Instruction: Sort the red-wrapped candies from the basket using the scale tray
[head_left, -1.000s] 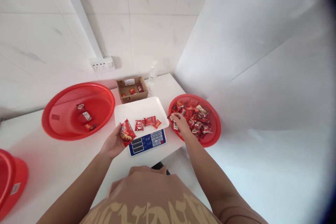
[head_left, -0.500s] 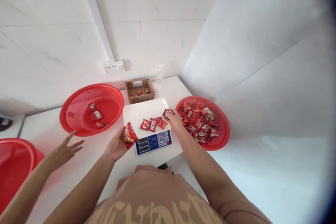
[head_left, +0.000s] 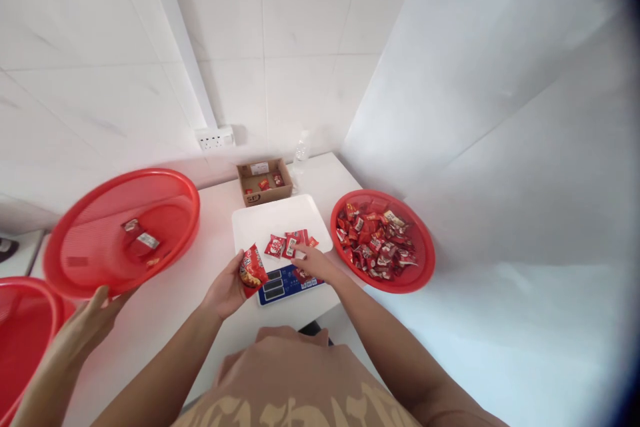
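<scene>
My left hand (head_left: 224, 291) holds a red printed snack bag (head_left: 253, 269) at the left front corner of a white scale (head_left: 270, 217). Several small red snack packets (head_left: 275, 246) lie on the scale's tray. Above the tray's front edge is my right hand (head_left: 317, 262), its fingertips at one of those packets. Beneath its palm a dark red packet (head_left: 303, 275) shows, seemingly held by the curled fingers, in front of the blue keypad panel (head_left: 285, 285).
To the right stands a red basket (head_left: 429, 250) full of small packets. A co-worker's hand (head_left: 95, 320) grips a tilted red basket (head_left: 193, 203) at left. Another red basket (head_left: 55, 300) is nearer. Behind the scale are a cardboard box (head_left: 265, 197) and a clear bottle (head_left: 301, 147).
My right hand has moved left and nearer, from the tray's right edge to the packets. The co-worker's hand has taken hold of the left basket, which has shifted left and tilted.
</scene>
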Demonstrator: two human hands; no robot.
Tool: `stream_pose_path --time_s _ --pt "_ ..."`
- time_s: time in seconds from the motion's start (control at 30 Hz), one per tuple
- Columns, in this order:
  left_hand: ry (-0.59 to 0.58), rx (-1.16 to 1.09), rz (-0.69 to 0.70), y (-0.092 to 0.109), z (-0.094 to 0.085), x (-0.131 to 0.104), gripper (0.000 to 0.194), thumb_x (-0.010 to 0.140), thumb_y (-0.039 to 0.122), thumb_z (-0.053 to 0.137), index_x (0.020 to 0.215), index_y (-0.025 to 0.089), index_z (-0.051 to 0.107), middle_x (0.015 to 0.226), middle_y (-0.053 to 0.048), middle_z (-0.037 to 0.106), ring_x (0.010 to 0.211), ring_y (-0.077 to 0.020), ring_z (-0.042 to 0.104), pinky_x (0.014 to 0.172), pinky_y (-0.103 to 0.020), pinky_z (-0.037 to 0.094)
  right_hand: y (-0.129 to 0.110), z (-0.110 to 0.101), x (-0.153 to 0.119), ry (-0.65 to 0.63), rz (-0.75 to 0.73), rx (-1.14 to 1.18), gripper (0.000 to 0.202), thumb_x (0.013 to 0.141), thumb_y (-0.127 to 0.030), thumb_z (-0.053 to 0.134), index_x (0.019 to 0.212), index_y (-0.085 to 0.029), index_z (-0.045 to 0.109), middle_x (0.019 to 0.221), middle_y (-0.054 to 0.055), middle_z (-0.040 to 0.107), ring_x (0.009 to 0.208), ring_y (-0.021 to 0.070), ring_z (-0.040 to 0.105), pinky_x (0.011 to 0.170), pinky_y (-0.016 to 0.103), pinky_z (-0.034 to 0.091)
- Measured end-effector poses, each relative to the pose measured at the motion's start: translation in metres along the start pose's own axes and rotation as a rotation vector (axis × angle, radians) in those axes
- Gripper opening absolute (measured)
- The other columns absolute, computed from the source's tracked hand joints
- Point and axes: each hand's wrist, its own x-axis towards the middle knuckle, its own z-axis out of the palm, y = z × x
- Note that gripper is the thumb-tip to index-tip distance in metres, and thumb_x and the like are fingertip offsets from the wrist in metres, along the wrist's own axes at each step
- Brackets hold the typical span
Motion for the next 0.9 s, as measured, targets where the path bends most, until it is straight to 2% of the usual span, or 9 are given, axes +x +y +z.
stream_pose_path --time_s 0.1,0.2,0.3,0.43,0.53,0.67,0.77,0.9 --pt "0.034 0.004 -0.004 0.0 -0.004 -0.003 0.031 0.093 0.033 0.042 0.115 0.016 0.056 0.082 -0.006 0.07 0.071 -0.017 0.069 0.067 -0.03 0.057 0.007 -0.008 0.0 0.093 0.017 0.047 0.042 0.068 -0.032 0.067 0.11 -0.024 0.066 0.086 0.003 0.069 0.064 0.0165 0.061 0.068 0.033 0.051" --pt "0.05 -0.021 -0.001 0.0 -0.006 -0.004 0.03 0.093 0.033 0.043 0.114 0.016 0.057 0.082 -0.006 0.07 0.071 -0.0175 0.069 0.066 -0.03 0.057 0.01 -0.014 0.002 0.232 0.146 0.25 0.054 0.071 -0.037 0.065 0.122 -0.023 0.057 0.09 0.005 0.068 0.069 0.0186 0.063 0.06 0.033 0.052" --pt "0.059 -0.014 0.011 -0.003 -0.007 -0.004 0.03 0.092 0.033 0.044 0.114 0.016 0.057 0.082 -0.006 0.07 0.07 -0.0178 0.069 0.065 -0.03 0.057 0.007 -0.015 0.006 0.172 0.255 0.41 0.056 0.07 -0.039 0.066 0.121 -0.022 0.055 0.085 0.005 0.067 0.065 0.0178 0.063 0.051 0.03 0.051" --pt "0.066 0.059 0.033 -0.005 -0.006 -0.002 0.031 0.092 0.034 0.044 0.112 0.014 0.058 0.083 -0.007 0.07 0.072 -0.018 0.069 0.067 -0.031 0.057 -0.005 -0.016 0.013 0.059 0.196 0.45 0.059 0.069 -0.038 0.068 0.125 -0.026 0.052 0.083 0.001 0.066 0.064 0.0159 0.063 0.051 0.028 0.051" --pt "0.057 0.077 0.038 -0.005 -0.005 -0.002 0.032 0.092 0.034 0.045 0.111 0.013 0.058 0.084 -0.008 0.07 0.073 -0.0187 0.069 0.068 -0.031 0.057 -0.007 -0.018 0.018 0.109 0.169 0.454 0.063 0.072 -0.039 0.066 0.131 -0.026 0.046 0.08 0.001 0.065 0.068 0.0161 0.064 0.054 0.027 0.052" --pt "0.065 0.07 0.034 -0.005 -0.004 -0.003 0.031 0.092 0.034 0.044 0.11 0.013 0.058 0.084 -0.008 0.07 0.072 -0.0183 0.069 0.068 -0.031 0.057 0.008 -0.019 0.018 0.204 0.134 0.353 0.055 0.073 -0.036 0.062 0.125 -0.022 0.051 0.088 0.004 0.064 0.076 0.0178 0.065 0.058 0.028 0.053" --pt "0.07 0.061 0.028 -0.006 -0.006 -0.002 0.03 0.092 0.034 0.043 0.108 0.014 0.058 0.084 -0.007 0.07 0.072 -0.0177 0.069 0.068 -0.031 0.057 0.019 -0.017 0.01 0.262 0.084 0.196 0.052 0.072 -0.03 0.061 0.123 -0.022 0.053 0.102 0.006 0.064 0.088 0.0193 0.064 0.073 0.032 0.054" --pt "0.086 0.061 0.032 -0.006 -0.006 0.001 0.03 0.092 0.034 0.044 0.108 0.013 0.058 0.082 -0.006 0.07 0.069 -0.0169 0.068 0.067 -0.031 0.057 0.024 -0.009 -0.003 0.275 -0.065 0.074 0.047 0.073 -0.02 0.054 0.119 -0.022 0.055 0.115 0.006 0.063 0.103 0.0191 0.06 0.092 0.036 0.046"
